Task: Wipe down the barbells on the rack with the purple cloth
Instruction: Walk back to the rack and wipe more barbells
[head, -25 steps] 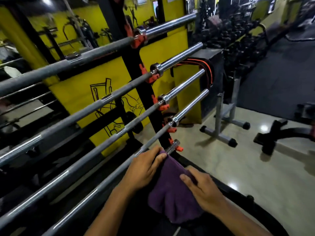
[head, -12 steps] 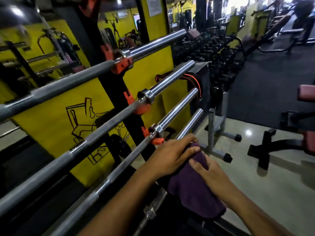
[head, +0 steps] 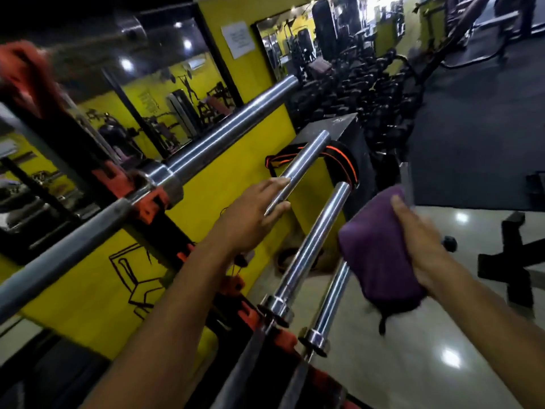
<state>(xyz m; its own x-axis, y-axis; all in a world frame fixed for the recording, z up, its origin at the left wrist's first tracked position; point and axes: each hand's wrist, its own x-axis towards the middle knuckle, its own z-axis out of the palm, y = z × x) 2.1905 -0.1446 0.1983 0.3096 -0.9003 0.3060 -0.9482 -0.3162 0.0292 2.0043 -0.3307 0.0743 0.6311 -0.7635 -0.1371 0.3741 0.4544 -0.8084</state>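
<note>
**A:** Four chrome barbell sleeves jut from the rack (head: 124, 190) toward the room. The top barbell (head: 224, 134) is the thickest in view; its collar sits in an orange cradle (head: 153, 199) at the rack's black upright.

**B:** And the hands?

**A:** The left hand (head: 250, 214) is on the second barbell (head: 300, 163), fingers and thumb wrapped about the sleeve partway along it. The right hand (head: 418, 246) grips the purple cloth (head: 380, 249), folded into a thick pad, fingers curled over its far edge.

**B:** Is the cloth on a bar?

**A:** It hangs just right of the third barbell (head: 312, 243) and covers part of the lowest barbell (head: 330, 299), whose sleeve runs under it (whether cloth and steel touch cannot be told through the blur). The cloth is well apart from the left hand, with the third sleeve between them.

**B:** What surrounds the rack?

**A:** Behind it a yellow wall (head: 236, 172) with black line drawings and mirrors (head: 165, 93). A white paper notice (head: 238, 39) is fixed near the wall's top. A black-and-orange belt (head: 342, 160) loops at the wall's end, right behind the sleeve tips. Beyond stands a dark dumbbell rack (head: 354, 93); at right, a black bench base (head: 513, 261) rests on the glossy pale floor (head: 413, 364).
</note>
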